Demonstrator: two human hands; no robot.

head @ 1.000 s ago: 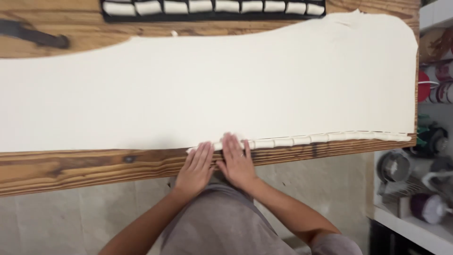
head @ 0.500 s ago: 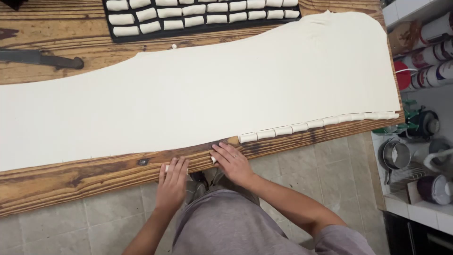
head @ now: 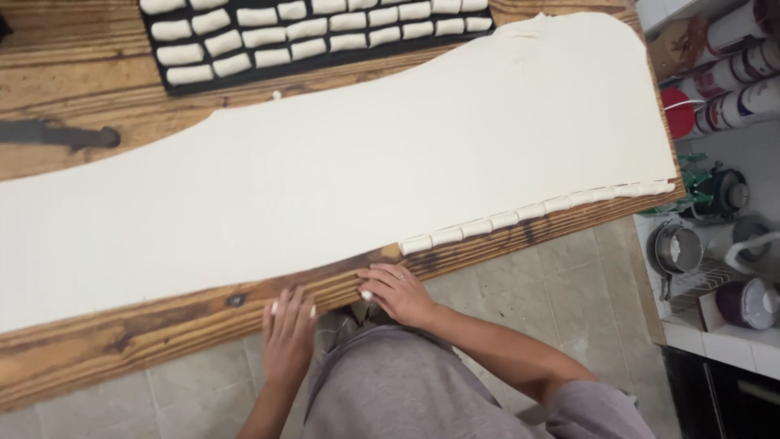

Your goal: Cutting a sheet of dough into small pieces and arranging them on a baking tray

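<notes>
Large pale sheet of rolled dough (head: 341,187) spread flat across brown wooden plank table (head: 122,341); judged soft, limp, easily torn, best lifted along near edge. Left hand (head: 288,333) and right hand (head: 398,294) resting open, fingers loosely spread, on table edge, gripping nothing, close to row of small cut dough pieces (head: 520,218).

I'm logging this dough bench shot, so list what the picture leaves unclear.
- Head view: dough sheet runs off the left edge; its full length is unseen.
- Black tray of dough pieces is cut by the top edge; the count cannot be told.
- Dark tool on the wooden table is cut at the left.
- Left hand and right hand rest on the table edge; their palms are hidden.
</notes>
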